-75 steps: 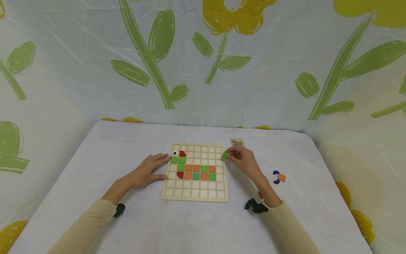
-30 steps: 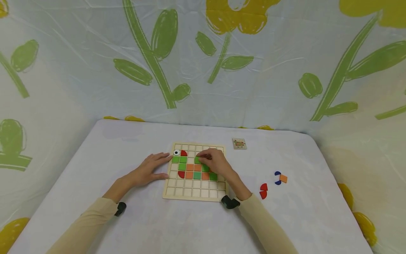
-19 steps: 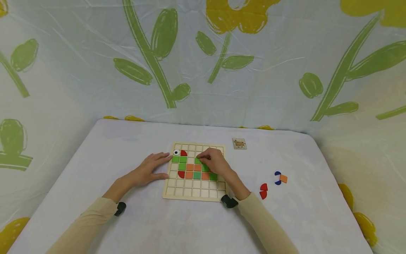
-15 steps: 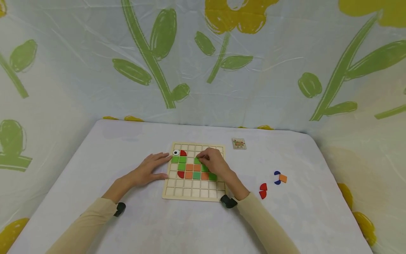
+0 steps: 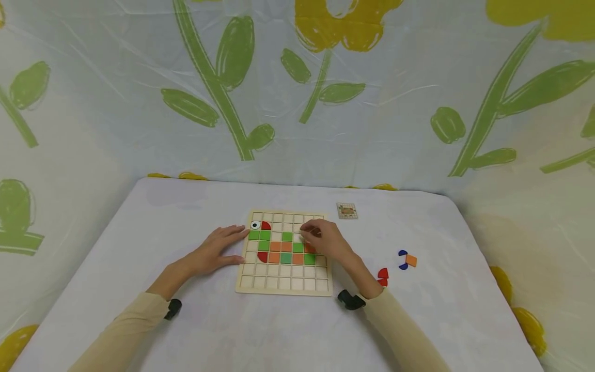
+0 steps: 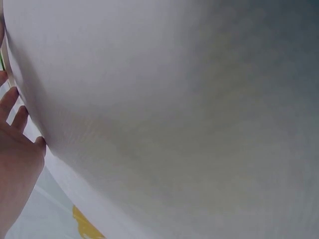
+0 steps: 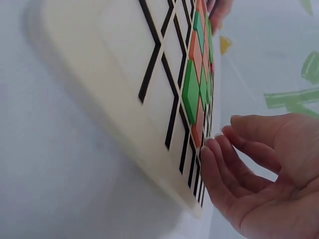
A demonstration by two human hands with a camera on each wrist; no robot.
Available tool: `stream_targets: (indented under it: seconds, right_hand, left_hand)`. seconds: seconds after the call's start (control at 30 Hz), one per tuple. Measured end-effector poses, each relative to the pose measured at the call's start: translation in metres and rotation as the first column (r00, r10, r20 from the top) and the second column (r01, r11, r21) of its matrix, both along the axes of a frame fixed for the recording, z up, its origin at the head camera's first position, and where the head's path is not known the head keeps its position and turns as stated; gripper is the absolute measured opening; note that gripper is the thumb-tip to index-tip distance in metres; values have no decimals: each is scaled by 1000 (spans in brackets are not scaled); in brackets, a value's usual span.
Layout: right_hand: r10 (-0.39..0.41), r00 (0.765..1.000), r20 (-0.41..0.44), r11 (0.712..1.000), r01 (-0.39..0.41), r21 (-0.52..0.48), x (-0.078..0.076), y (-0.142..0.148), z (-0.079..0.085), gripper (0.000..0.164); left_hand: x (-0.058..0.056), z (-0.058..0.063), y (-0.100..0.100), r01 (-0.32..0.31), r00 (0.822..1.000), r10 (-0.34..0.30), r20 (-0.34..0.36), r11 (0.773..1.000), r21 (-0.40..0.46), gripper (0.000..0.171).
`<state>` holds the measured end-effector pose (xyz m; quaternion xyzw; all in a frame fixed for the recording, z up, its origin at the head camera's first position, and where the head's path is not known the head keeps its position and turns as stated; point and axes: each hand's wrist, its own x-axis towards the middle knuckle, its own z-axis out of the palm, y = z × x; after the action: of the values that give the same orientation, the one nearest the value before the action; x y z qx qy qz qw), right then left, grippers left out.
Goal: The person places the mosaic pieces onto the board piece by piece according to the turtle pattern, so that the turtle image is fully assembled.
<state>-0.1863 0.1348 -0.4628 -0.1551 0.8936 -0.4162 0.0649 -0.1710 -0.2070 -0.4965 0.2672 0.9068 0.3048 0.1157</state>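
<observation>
A wooden grid board (image 5: 283, 291) lies flat on the table, with green, orange, teal and red pieces and a round eye piece (image 5: 255, 225) set in its cells. A single green square (image 5: 287, 236) sits one row above the orange ones. My left hand (image 5: 214, 250) rests at the board's left edge, fingers and thumb spread; its fingertips also show in the left wrist view. Over the board's right side hovers my right hand (image 5: 325, 238), fingers loosely bent. Nothing shows between its thumb and fingers in the right wrist view (image 7: 264, 169).
Red quarter-round pieces (image 5: 383, 273) lie right of the board, partly behind my right forearm. Farther right are two blue half-rounds (image 5: 403, 253) and an orange square (image 5: 411, 260). A small pattern card (image 5: 347, 211) lies beyond the board's far right corner.
My right hand brought a green square from the right to the board, let go of it in a cell, and has drawn back to the right. My left hand has stayed at the edge.
</observation>
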Motion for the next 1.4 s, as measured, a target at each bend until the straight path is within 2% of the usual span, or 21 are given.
stream_targets:
  seconds: [0.27, 0.47, 0.6, 0.93, 1.4]
  right_hand:
    - [-34, 999, -15, 999, 34, -3, 10, 24, 2, 17]
    - [-44, 998, -46, 999, 44, -15, 16, 41, 1, 16]
    - [-75, 995, -68, 997, 76, 16, 21, 53, -1, 16]
    - [-143, 984, -107, 988, 149, 51, 31, 84, 2, 20]
    - [-218, 962, -162, 973, 228, 46, 47, 138, 1, 21]
  left_hand:
    - [2, 2, 1, 1, 1000, -1, -8, 1000, 13, 79]
    - [2, -2, -1, -1, 1000, 1, -6, 1000, 14, 80]
    - [3, -4, -1, -1, 1000, 1, -6, 1000, 18, 80]
    - [3, -3, -1, 0, 1000, 0, -1, 1000, 16, 81]
    - [3, -3, 2, 1, 1000, -1, -9, 1000, 7, 80]
